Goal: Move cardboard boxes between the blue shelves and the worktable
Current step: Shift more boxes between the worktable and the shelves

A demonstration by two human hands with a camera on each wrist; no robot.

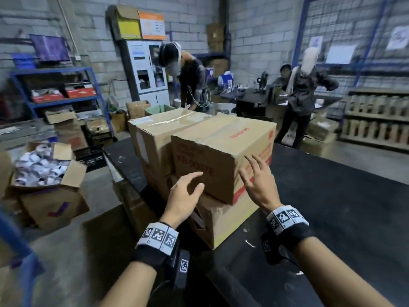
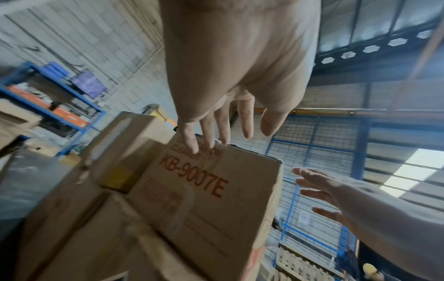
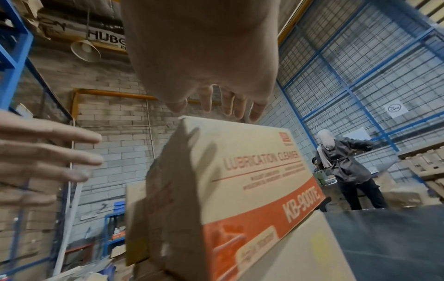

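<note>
A cardboard box marked KB-9007E (image 1: 221, 156) with a red band tops a stack on the black worktable (image 1: 332, 207). It rests on a plainer box (image 1: 223, 224), and a taller taped box (image 1: 159, 134) stands behind on the left. My left hand (image 1: 188, 189) is open in front of the top box's near face, fingers spread toward its printed end (image 2: 192, 182). My right hand (image 1: 254, 176) is open beside the box's red-banded right side (image 3: 252, 180), fingers splayed. Neither hand holds anything; I cannot tell whether either touches the box.
Blue shelves (image 1: 55, 85) with red cartons stand at the back left. An open box of white items (image 1: 44, 173) sits on the floor left of the table. Two people (image 1: 190, 78) (image 1: 305, 91) work behind the table. A blue post (image 1: 17, 251) is near my left.
</note>
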